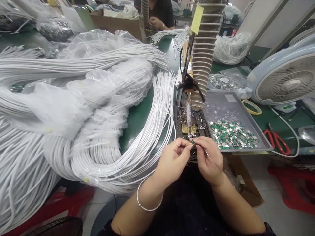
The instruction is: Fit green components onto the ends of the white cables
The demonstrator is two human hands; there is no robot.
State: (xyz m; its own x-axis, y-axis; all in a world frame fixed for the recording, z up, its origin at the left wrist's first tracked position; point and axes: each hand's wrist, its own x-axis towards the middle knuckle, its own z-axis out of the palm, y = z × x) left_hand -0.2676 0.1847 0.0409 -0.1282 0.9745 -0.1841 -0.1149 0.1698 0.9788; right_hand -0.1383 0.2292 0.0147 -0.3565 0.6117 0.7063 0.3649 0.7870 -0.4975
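Note:
My left hand point(175, 157) is closed in a pinch on a small green-and-metal connector point(192, 143), with a speck of yellow at the fingertips. Beside it, my right hand point(209, 159) is shut on a thin grey solder wire point(209, 157) that trails back over the palm toward the wrist. Just beyond both hands, a soldering iron point(189, 113) is fixed tip-down in a stand. Its shiny tip point(190, 135) is close to the fingertips; whether the solder wire touches it I cannot tell.
Bundles of white cables point(157, 121), some in plastic bags, cover the left side. A ribbed duct point(203, 52) hangs behind the iron. At right are a grey tray point(256, 127) of green-and-metal connectors, red-handled pliers point(279, 144), a yellow tape roll point(251, 107) and a fan point(292, 82). Another person point(161, 14) sits opposite.

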